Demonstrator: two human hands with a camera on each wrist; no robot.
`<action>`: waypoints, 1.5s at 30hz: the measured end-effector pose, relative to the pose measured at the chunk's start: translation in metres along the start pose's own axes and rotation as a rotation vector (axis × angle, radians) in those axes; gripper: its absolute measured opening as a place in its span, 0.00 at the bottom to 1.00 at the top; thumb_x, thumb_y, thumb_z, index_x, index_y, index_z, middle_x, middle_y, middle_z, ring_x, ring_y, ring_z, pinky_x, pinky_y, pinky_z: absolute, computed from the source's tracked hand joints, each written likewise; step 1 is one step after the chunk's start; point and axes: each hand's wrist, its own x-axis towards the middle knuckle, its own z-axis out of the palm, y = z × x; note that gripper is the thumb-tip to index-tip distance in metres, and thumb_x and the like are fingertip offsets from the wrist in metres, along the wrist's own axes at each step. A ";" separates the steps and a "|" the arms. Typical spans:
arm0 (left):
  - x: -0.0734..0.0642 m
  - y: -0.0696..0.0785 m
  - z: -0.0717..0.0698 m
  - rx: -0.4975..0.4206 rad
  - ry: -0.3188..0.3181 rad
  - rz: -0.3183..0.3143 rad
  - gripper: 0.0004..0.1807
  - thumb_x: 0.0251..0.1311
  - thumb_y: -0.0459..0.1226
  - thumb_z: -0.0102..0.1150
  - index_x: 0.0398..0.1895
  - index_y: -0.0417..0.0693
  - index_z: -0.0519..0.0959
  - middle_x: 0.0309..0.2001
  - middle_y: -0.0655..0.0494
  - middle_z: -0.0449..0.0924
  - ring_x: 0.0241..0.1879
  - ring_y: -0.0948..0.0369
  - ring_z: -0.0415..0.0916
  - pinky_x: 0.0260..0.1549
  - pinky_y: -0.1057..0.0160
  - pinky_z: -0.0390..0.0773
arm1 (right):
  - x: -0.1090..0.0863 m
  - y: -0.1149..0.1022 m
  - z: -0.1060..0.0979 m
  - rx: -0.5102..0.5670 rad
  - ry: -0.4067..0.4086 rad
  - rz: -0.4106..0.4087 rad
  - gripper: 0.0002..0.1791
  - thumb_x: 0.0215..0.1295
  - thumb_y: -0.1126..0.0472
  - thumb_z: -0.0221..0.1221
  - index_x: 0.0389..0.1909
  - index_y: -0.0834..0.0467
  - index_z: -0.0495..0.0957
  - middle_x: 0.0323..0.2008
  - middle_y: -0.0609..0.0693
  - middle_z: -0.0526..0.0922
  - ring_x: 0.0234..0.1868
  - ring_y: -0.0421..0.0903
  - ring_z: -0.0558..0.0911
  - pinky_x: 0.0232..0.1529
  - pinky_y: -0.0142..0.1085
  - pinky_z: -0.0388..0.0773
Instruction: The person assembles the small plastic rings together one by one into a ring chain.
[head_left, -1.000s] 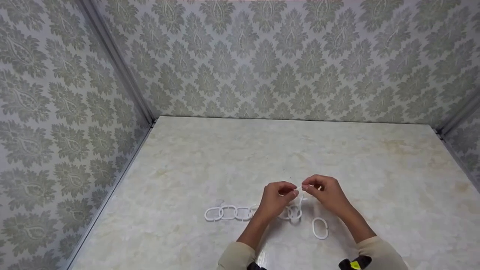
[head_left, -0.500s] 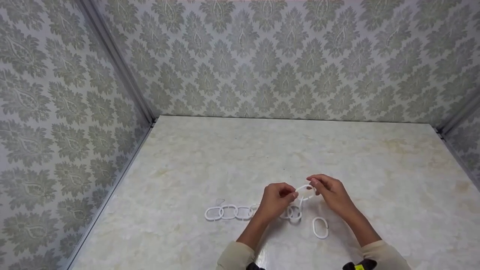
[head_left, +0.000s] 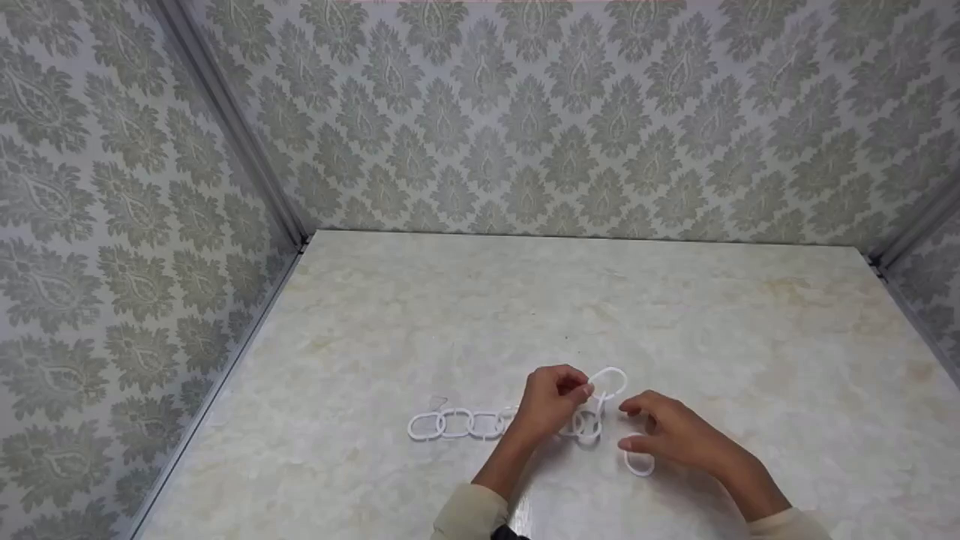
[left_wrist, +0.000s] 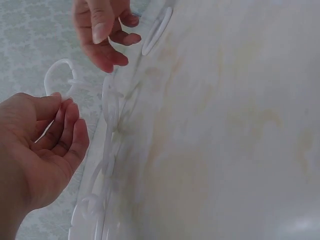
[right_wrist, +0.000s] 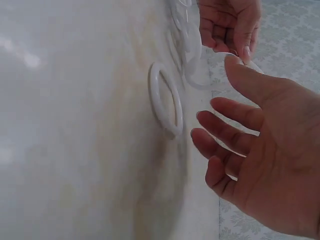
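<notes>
A chain of white plastic links lies across the table, its middle hidden behind my left forearm. My left hand pinches the raised end link between thumb and fingers. In the left wrist view that end link stands above the tabletop, joined to the link below it. My right hand hovers over a single loose link, covering its upper part. In the right wrist view the right hand has its fingers spread and holds nothing; the loose link lies apart from the fingers.
The pale marbled table runs back to a patterned wall. Another patterned wall stands along the left side. A small clear scrap or thread lies near the chain's left end.
My right hand has let go of the end link and moved down and slightly right, over the loose link. The left hand stays in place, still pinching the end link.
</notes>
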 end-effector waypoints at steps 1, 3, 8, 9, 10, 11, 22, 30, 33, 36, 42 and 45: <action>0.000 0.000 0.000 -0.004 -0.002 -0.004 0.03 0.63 0.30 0.64 0.36 0.39 0.85 0.32 0.50 0.87 0.29 0.72 0.75 0.34 0.74 0.77 | -0.002 0.000 0.001 -0.025 -0.008 0.013 0.32 0.61 0.48 0.71 0.59 0.62 0.76 0.53 0.56 0.81 0.45 0.43 0.75 0.43 0.31 0.73; 0.000 0.000 0.001 -0.013 -0.004 -0.005 0.03 0.63 0.30 0.64 0.36 0.38 0.85 0.32 0.50 0.87 0.29 0.72 0.75 0.33 0.74 0.76 | -0.004 0.001 0.003 -0.073 -0.021 0.036 0.37 0.54 0.47 0.75 0.60 0.62 0.75 0.52 0.53 0.79 0.44 0.42 0.73 0.42 0.31 0.72; 0.000 -0.001 0.000 -0.027 0.000 -0.021 0.03 0.63 0.30 0.64 0.36 0.39 0.85 0.32 0.50 0.86 0.29 0.71 0.75 0.33 0.74 0.76 | -0.006 0.003 0.007 -0.167 -0.028 0.068 0.43 0.43 0.48 0.80 0.60 0.60 0.75 0.50 0.49 0.75 0.43 0.40 0.72 0.44 0.33 0.72; 0.000 -0.001 0.000 -0.029 0.001 -0.026 0.02 0.63 0.30 0.64 0.36 0.39 0.85 0.32 0.50 0.86 0.29 0.71 0.75 0.33 0.74 0.76 | -0.006 0.004 0.008 -0.178 -0.028 0.073 0.43 0.42 0.49 0.81 0.59 0.59 0.75 0.49 0.48 0.75 0.43 0.40 0.72 0.44 0.33 0.72; 0.000 -0.001 0.000 -0.031 0.003 -0.029 0.02 0.63 0.30 0.64 0.36 0.39 0.85 0.32 0.51 0.86 0.29 0.70 0.75 0.33 0.74 0.76 | -0.005 0.005 0.009 -0.187 -0.027 0.081 0.43 0.42 0.49 0.81 0.59 0.59 0.75 0.49 0.48 0.75 0.44 0.40 0.73 0.45 0.34 0.73; 0.000 -0.001 0.000 -0.032 0.002 -0.034 0.02 0.63 0.30 0.64 0.36 0.40 0.85 0.32 0.51 0.86 0.29 0.70 0.76 0.33 0.74 0.76 | -0.005 0.005 0.010 -0.193 -0.025 0.092 0.42 0.41 0.50 0.81 0.58 0.59 0.76 0.48 0.48 0.75 0.44 0.41 0.73 0.46 0.34 0.73; -0.001 -0.002 -0.004 -0.057 0.016 -0.019 0.03 0.63 0.29 0.64 0.36 0.38 0.85 0.32 0.49 0.86 0.28 0.71 0.77 0.31 0.74 0.77 | -0.005 0.011 0.017 -0.128 0.008 0.070 0.27 0.47 0.54 0.79 0.47 0.56 0.79 0.43 0.46 0.74 0.41 0.38 0.72 0.41 0.31 0.71; -0.002 -0.002 -0.005 -0.055 0.015 -0.024 0.03 0.63 0.30 0.65 0.36 0.39 0.85 0.32 0.51 0.86 0.28 0.71 0.77 0.32 0.74 0.77 | -0.009 0.016 0.015 -0.076 0.021 -0.081 0.22 0.55 0.54 0.74 0.48 0.53 0.78 0.47 0.49 0.79 0.44 0.36 0.74 0.44 0.31 0.72; -0.002 -0.002 -0.006 -0.048 0.017 -0.030 0.03 0.63 0.31 0.65 0.36 0.39 0.85 0.31 0.52 0.86 0.28 0.71 0.77 0.33 0.73 0.77 | -0.008 0.017 0.013 -0.028 0.017 -0.067 0.22 0.57 0.56 0.73 0.52 0.55 0.78 0.49 0.50 0.82 0.45 0.33 0.76 0.43 0.30 0.73; -0.002 -0.002 -0.006 -0.047 0.020 -0.035 0.03 0.63 0.31 0.65 0.36 0.39 0.85 0.31 0.52 0.86 0.28 0.72 0.77 0.33 0.73 0.77 | -0.005 0.017 0.011 0.001 0.009 -0.011 0.24 0.57 0.58 0.73 0.54 0.57 0.78 0.45 0.50 0.84 0.42 0.32 0.77 0.41 0.29 0.75; -0.001 -0.002 -0.006 -0.068 0.028 -0.030 0.03 0.62 0.30 0.65 0.35 0.37 0.85 0.32 0.47 0.86 0.28 0.70 0.78 0.32 0.74 0.77 | -0.001 0.018 0.008 0.051 0.014 0.043 0.15 0.59 0.62 0.71 0.46 0.58 0.81 0.35 0.48 0.85 0.33 0.30 0.78 0.35 0.27 0.75; -0.001 -0.002 -0.006 -0.076 0.035 -0.021 0.02 0.61 0.29 0.66 0.34 0.36 0.85 0.32 0.44 0.87 0.28 0.69 0.78 0.31 0.74 0.76 | 0.000 0.019 0.007 0.043 0.036 0.033 0.06 0.61 0.63 0.69 0.38 0.56 0.83 0.34 0.47 0.86 0.34 0.29 0.78 0.36 0.26 0.76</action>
